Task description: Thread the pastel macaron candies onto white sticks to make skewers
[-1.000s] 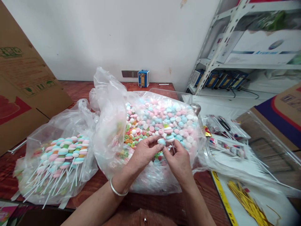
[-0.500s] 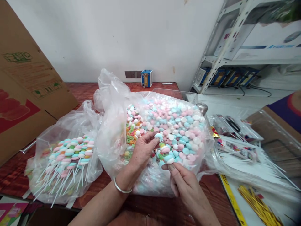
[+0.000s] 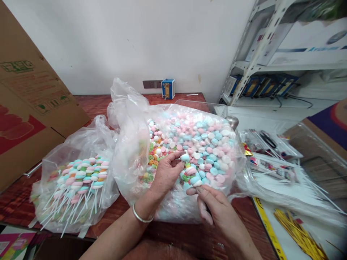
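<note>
Thumb and fingers of my left hand [image 3: 167, 171] are closed on a blue-and-white marshmallow [image 3: 185, 157]. Just below it is a marshmallow skewer [image 3: 191, 170], a stack of pink, blue and white marshmallows with green and yellow rings between them. My right hand [image 3: 213, 202] pinches the lower end of this skewer under its bottom marshmallow; the fingers hide the stick. Both hands are over a large clear plastic bag [image 3: 130, 144] filled with loose marshmallows [image 3: 214, 144] and, toward its left side, colourful cereal rings [image 3: 151, 159].
Left of the big bag, a smaller bag [image 3: 89, 141] holds finished-looking skewers [image 3: 81, 177] with white sticks. A cardboard box [image 3: 29, 90] stands at far left. To the right are a metal scoop [image 3: 232, 122], small packets [image 3: 271, 168], gold twist ties [image 3: 298, 231] and a shelf rack [image 3: 271, 39].
The marshmallow in my left hand has turned and now shows more of its blue face. My right hand keeps hold of the skewer almost in place. The view has shifted slightly.
</note>
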{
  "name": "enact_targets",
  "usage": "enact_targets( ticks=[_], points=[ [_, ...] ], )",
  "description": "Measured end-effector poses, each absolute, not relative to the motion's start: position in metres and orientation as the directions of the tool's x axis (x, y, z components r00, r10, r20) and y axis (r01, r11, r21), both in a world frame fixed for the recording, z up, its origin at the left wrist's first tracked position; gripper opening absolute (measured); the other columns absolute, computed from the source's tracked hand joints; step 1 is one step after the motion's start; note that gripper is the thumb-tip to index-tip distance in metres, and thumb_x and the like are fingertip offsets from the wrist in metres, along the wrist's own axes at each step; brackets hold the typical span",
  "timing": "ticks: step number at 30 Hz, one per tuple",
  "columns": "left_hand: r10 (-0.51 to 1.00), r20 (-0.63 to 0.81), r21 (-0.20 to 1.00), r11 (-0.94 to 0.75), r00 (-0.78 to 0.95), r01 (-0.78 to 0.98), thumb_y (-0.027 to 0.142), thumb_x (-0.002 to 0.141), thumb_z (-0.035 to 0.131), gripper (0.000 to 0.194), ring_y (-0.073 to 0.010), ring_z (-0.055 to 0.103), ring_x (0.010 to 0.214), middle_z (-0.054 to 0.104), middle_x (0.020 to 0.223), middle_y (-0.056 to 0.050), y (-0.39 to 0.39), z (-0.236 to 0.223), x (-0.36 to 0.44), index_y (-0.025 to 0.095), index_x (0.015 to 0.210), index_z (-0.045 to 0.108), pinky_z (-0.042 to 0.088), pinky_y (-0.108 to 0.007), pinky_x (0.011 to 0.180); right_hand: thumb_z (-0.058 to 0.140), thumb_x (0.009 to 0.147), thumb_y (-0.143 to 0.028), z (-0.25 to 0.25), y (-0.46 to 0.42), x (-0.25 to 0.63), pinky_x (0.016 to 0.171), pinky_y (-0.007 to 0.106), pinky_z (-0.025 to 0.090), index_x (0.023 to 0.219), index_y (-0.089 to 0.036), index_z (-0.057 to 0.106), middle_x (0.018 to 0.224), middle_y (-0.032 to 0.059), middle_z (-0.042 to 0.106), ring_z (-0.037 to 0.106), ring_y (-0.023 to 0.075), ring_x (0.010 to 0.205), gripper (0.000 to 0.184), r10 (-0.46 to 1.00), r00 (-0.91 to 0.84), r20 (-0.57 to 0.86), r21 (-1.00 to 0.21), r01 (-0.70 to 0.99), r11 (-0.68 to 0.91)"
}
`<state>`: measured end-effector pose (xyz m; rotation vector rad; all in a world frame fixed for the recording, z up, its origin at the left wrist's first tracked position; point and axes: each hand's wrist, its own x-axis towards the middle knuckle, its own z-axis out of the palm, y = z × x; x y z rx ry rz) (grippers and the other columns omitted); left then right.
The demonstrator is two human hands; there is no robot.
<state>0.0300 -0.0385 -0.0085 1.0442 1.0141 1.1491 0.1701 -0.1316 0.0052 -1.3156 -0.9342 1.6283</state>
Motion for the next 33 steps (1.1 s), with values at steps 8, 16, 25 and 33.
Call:
enact_targets(
  ticks=[8, 16, 25, 33],
  points=[
    [0.993, -0.030, 0.987, 0.047, 0.110, -0.156, 0.020, 0.073, 0.072, 0.031, -0.0174, 0.071, 0.082, 0.078, 0.092, -0.005, -0.039, -0.006, 0.032, 0.016, 0.104, 0.075, 0.055, -0.026, 0.075, 0.063, 0.080, -0.063, 0.001, -0.130, 0.151, 0.036, 0.021, 0.016, 0.091, -0.015, 0.063, 0.034, -0.0130, 0.034, 0.019, 0.0064, 0.032, 0.049, 0.927, -0.037, -0.373, -0.872, -0.326, -0.364],
    [0.995, 0.016, 0.985, 0.001, 0.098, -0.170, 0.022, 0.074, 0.075, 0.031, -0.0184, 0.070, 0.089, 0.077, 0.096, -0.004, -0.041, -0.011, 0.031, 0.019, 0.105, 0.076, 0.055, -0.027, 0.078, 0.061, 0.082, -0.064, -0.002, -0.123, 0.140, 0.036, 0.021, 0.016, 0.086, -0.018, 0.062, 0.035, -0.0133, 0.033, 0.018, 0.0063, 0.032, 0.046, 0.946, -0.012, -0.323, -0.895, -0.321, -0.309],
    [0.979, -0.188, 0.801, 0.201, 0.082, -0.564, 0.053, 0.082, 0.068, 0.036, -0.0101, 0.058, 0.058, 0.060, 0.077, 0.002, -0.045, 0.008, 0.037, 0.021, 0.096, 0.059, 0.044, -0.020, 0.049, 0.042, 0.100, -0.043, -0.016, -0.121, 0.127, 0.060, 0.026, 0.039, 0.078, -0.021, 0.062, 0.068, 0.0026, 0.064, 0.057, 0.0174, 0.066, 0.037, 0.991, 0.104, 0.081, -0.927, 0.374, 0.036],
    [0.991, -0.134, 0.771, 0.095, -0.014, -0.630, 0.045, 0.082, 0.073, 0.035, -0.0047, 0.043, 0.047, 0.047, 0.067, 0.007, -0.056, 0.024, 0.042, 0.022, 0.081, 0.047, 0.038, -0.018, 0.043, 0.036, 0.102, -0.028, -0.014, -0.128, 0.121, 0.050, 0.028, 0.026, 0.093, -0.020, 0.065, 0.065, 0.0044, 0.071, 0.064, 0.0180, 0.052, 0.031, 0.946, -0.020, 0.323, -0.475, 0.861, 0.181]
  ],
)
